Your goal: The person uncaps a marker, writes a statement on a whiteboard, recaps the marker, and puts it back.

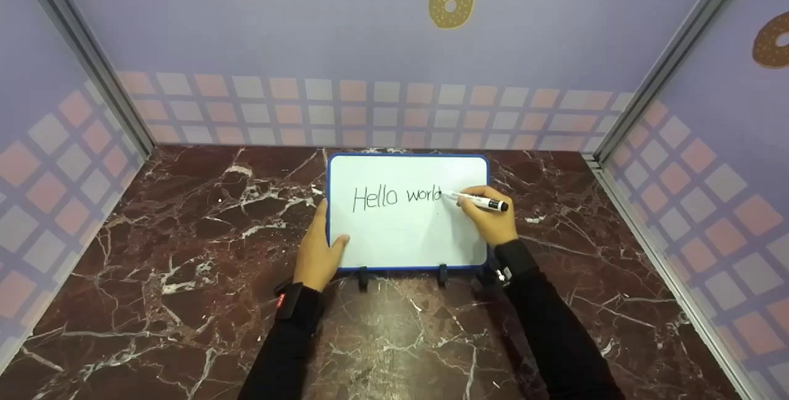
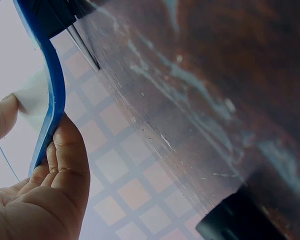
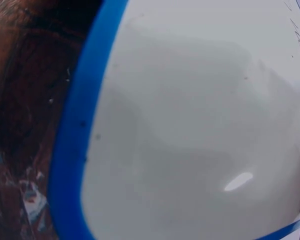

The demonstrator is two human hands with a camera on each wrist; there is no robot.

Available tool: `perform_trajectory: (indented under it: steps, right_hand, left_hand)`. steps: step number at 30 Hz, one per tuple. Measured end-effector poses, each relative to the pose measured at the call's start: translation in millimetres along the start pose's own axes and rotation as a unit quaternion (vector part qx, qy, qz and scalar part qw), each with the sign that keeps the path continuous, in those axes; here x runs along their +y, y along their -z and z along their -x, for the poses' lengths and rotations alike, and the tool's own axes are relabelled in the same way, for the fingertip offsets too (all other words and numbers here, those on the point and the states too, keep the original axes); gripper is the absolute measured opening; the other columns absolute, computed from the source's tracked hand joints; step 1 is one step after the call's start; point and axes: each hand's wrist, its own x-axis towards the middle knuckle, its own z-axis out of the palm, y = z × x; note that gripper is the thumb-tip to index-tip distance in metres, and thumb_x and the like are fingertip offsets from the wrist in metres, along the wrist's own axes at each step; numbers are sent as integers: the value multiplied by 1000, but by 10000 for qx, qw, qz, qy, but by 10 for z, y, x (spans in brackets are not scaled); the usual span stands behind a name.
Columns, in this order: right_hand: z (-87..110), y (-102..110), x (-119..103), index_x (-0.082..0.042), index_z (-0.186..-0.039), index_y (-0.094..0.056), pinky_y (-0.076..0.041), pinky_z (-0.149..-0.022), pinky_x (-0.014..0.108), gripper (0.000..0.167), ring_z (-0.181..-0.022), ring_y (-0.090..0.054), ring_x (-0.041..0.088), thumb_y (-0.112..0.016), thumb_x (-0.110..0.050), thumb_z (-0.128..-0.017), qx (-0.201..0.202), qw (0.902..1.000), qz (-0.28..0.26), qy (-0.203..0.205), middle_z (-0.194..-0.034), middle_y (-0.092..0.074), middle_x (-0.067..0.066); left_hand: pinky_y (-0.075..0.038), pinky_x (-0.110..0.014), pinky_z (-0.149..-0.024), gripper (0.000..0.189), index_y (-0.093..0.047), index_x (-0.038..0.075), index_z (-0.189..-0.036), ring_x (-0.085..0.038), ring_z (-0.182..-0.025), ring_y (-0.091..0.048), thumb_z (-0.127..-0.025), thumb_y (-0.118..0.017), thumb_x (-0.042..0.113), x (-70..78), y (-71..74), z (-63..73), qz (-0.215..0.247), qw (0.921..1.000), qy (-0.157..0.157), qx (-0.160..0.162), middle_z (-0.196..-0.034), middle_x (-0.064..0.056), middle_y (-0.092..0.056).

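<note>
A whiteboard (image 1: 394, 243) with a blue frame leans back on small black supports (image 1: 363, 278). "Hello world" is handwritten on it in black. My left hand (image 1: 318, 257) grips the board's left edge; the left wrist view shows the thumb (image 2: 2, 117) on the white face and the fingers (image 2: 70, 155) behind the blue frame (image 2: 56, 90). Between the fingers and thumb of my right hand (image 1: 495, 218) is a white marker with a black end (image 1: 481, 201), its tip at the final "d". The right wrist view shows mostly white board (image 3: 170, 120) and just a sliver of hand; the marker is out of sight there.
Under the board spreads a dark red marbled tabletop (image 1: 203, 252) with white veins. Purple panels with a checkered band (image 1: 360, 113) stand behind it and on both sides. Metal strips (image 1: 669, 61) run up the corners.
</note>
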Motion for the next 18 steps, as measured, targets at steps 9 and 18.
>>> perform_trajectory:
  steps: [9, 18]
  right_hand:
    - [2, 3, 30, 9, -90, -72, -50, -59, 16, 11, -63, -62, 2, -71, 2, -82, -24, 10000, -69, -4, -71, -71, -7]
    - [11, 19, 55, 9, -90, -72, -49, -59, 17, 10, -63, -61, 3, -72, 3, -82, -77, 10000, -58, 11, -74, -73, 3]
  left_hand:
    - [-28, -50, -120, 81, -15, 13, -159, -38, -143, -35, -94, -62, 13, -11, -5, -6, -25, 10000, -13, 15, -159, -18, -31]
    - [-27, -50, -120, 80, -16, 12, -158, -38, -143, -36, -93, -63, 13, -11, -5, -3, -29, 10000, -73, 61, -157, -20, -33]
